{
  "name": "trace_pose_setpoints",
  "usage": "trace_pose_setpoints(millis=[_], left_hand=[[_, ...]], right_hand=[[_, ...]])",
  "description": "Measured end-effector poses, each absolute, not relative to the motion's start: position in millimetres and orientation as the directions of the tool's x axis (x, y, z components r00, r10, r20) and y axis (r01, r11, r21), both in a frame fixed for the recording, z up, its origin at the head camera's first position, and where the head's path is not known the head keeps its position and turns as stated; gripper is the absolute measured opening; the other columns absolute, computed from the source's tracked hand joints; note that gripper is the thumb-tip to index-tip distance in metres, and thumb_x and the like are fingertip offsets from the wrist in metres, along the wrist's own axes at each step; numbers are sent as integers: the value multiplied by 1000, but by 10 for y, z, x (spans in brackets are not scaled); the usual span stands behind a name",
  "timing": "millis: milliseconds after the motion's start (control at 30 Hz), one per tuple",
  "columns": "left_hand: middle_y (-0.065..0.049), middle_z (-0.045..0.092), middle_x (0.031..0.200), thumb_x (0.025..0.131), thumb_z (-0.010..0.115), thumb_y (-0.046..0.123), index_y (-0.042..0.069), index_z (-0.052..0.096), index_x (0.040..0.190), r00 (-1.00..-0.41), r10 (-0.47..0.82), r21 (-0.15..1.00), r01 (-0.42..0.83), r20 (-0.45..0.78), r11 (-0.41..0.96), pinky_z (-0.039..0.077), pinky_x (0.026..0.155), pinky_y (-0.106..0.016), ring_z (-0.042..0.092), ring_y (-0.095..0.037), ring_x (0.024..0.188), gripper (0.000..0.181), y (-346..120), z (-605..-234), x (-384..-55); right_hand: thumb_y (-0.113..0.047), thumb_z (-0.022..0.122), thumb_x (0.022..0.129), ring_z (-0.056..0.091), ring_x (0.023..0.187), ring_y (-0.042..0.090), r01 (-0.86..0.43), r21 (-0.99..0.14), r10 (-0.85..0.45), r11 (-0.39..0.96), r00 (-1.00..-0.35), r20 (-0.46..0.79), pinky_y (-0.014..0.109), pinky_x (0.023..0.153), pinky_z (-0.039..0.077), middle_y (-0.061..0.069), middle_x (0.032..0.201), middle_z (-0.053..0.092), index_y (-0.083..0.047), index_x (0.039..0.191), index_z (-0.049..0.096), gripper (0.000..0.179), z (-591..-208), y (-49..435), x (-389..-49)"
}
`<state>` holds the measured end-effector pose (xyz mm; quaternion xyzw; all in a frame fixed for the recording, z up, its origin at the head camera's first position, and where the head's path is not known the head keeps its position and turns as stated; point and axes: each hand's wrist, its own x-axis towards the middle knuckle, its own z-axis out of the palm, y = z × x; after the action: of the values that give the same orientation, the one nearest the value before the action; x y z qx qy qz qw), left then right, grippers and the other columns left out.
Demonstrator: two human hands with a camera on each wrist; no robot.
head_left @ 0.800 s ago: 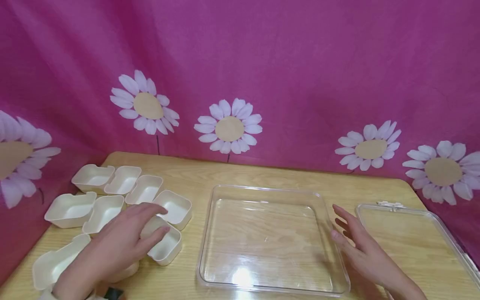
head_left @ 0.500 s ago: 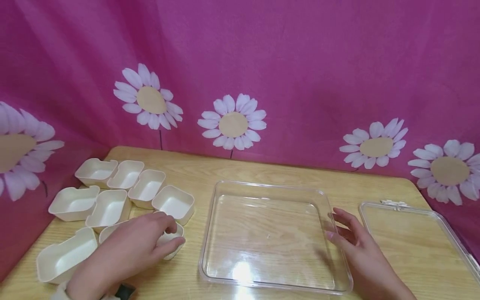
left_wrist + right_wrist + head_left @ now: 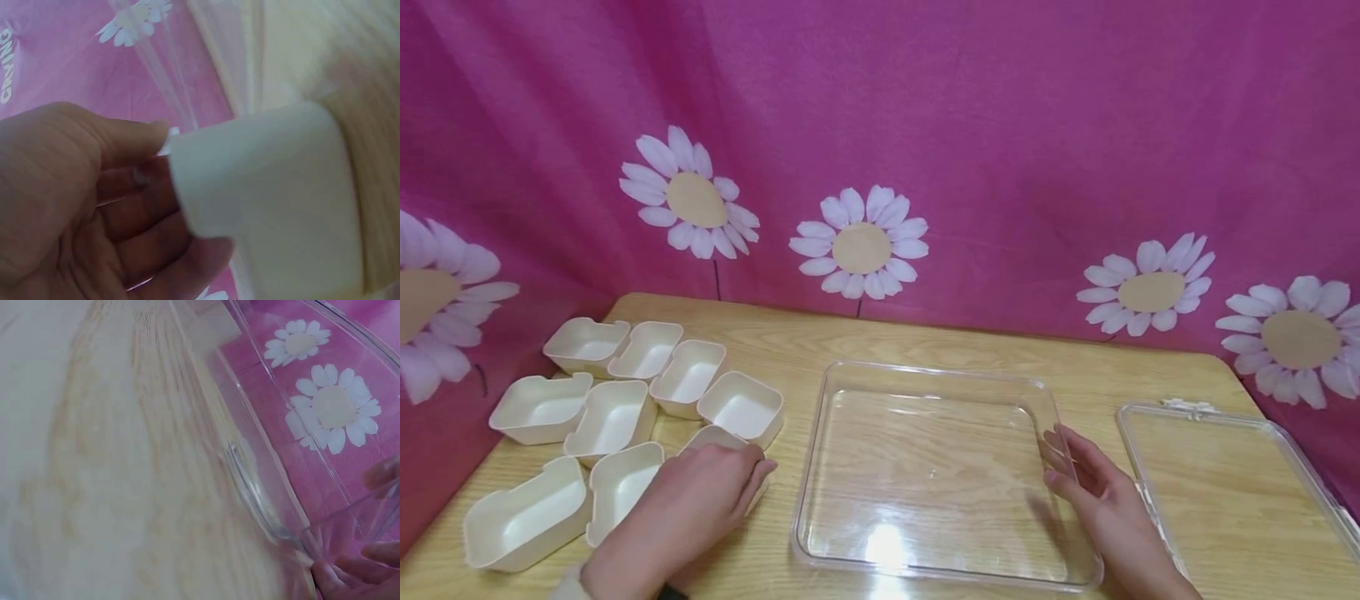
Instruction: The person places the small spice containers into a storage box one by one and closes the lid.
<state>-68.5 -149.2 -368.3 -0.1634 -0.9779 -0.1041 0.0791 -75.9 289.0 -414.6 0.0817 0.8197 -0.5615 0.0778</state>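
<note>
In the head view my left hand [image 3: 696, 496] is over a small cream plastic bin [image 3: 717, 435] at the right front of a group of similar bins, covering much of it. The left wrist view shows thumb and fingers gripping the rim of this cream bin [image 3: 281, 187], the thumb on one side and the fingers on the other. My right hand [image 3: 1108, 504] holds the right wall of a large clear plastic box [image 3: 947, 571], thumb and fingertips at its rim. In the right wrist view, fingers [image 3: 369, 569] show at the corner of the clear wall.
Several cream bins, such as the long one [image 3: 527, 521] at the front left, stand close together on the wooden table [image 3: 970, 346]. A clear lid [image 3: 1232, 492] with white clips lies right of the box. A pink flowered cloth [image 3: 992, 167] hangs behind.
My left hand has moved toward me and slightly right, and its fingers have closed on the front right bin. My right hand has shifted a little left, onto the clear box's wall.
</note>
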Motion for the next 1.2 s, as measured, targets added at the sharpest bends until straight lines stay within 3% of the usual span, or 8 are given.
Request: trace_pose_setpoints(millis=[167,367,567,1000,1200], left_hand=[[7,48,52,94,73,39,21,56,60,-933,291,135,322,211,937,39,52,-34,51,-17,58,42,-1427,-3767,-686],[2,55,54,96,70,29,19,53,56,-944,284,122,305,169,944,40,49,-38,54,-19,51,44,-1361,-3749,-668],[0,52,52,95,65,22,18,47,53,-951,279,110,294,135,949,37,46,-39,46,-21,47,46,-1340,-3709,-617],[6,39,51,78,64,15,22,41,52,-952,278,115,293,128,949,28,46,-32,37,-17,49,36,-1309,-3594,-514],[8,37,51,82,68,19,22,41,53,-941,277,146,307,197,940,31,48,-31,39,-12,53,40,-1295,-3624,-541]], right_hand=[[-38,62,103,43,120,-30,209,-896,35,391,-977,-213,-3,96,35,10,167,38,-14,163,29,72,-4126,2878,-765],[-33,60,104,45,123,-27,126,-903,13,411,-991,-132,-3,99,34,13,163,44,-10,160,34,66,-4131,2886,-744],[-26,61,105,46,122,-25,91,-899,19,428,-996,-92,-2,99,34,17,159,49,-7,158,37,61,-4147,2864,-754],[-21,59,105,47,119,-25,75,-885,17,459,-997,-76,-3,97,35,19,158,50,-7,157,39,57,-4145,2864,-758],[-19,60,105,47,118,-25,62,-879,14,472,-998,-62,-2,96,35,20,155,52,-5,155,42,55,-4158,2856,-748]])
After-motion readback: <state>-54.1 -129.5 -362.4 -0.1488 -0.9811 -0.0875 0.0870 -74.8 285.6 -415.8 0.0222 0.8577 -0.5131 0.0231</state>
